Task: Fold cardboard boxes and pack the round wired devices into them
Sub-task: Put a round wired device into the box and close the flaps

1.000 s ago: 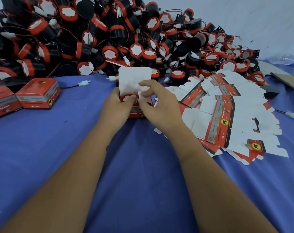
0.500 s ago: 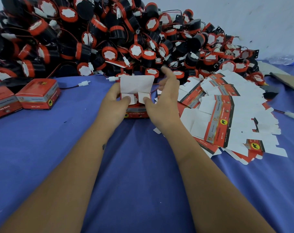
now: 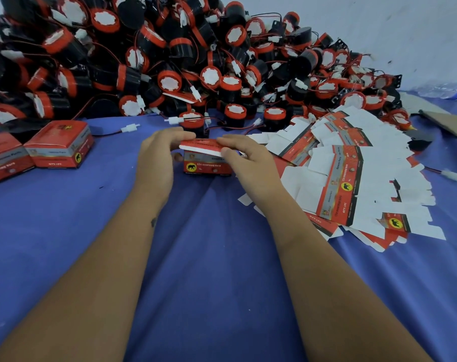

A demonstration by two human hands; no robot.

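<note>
While both hands work at the middle of the blue surface (image 3: 209,257), a small red box (image 3: 207,165) stands between them, its front face with a yellow elephant badge turned toward the person. The left hand (image 3: 156,158) cups the box's left side, fingers curled over the top and resting on the lid (image 3: 201,147), thumb low against the side wall. The right hand (image 3: 248,160) comes in from 3 o'clock, its fingers laid over the lid's right end and its thumb pinching the lid's white edge. The lid sits tilted, nearly down, with a white strip of its underside showing along the front.

At 12 o'clock a big heap of devices (image 3: 196,61), black and round with red caps and white labels, is banked against the wall, red wires and white plugs tangled through it. One device (image 3: 193,124) stands just behind the box, at the foot of the heap. At 9 o'clock two closed boxes (image 3: 57,145) sit side by side near the heap's edge. At 3 o'clock flat blanks (image 3: 352,178) are fanned out in a loose, overlapping pile, white sides and red printed bands mixed, the nearest ones just beside the right hand. A stray plug (image 3: 452,175) on a red wire lies past them at the far right.
</note>
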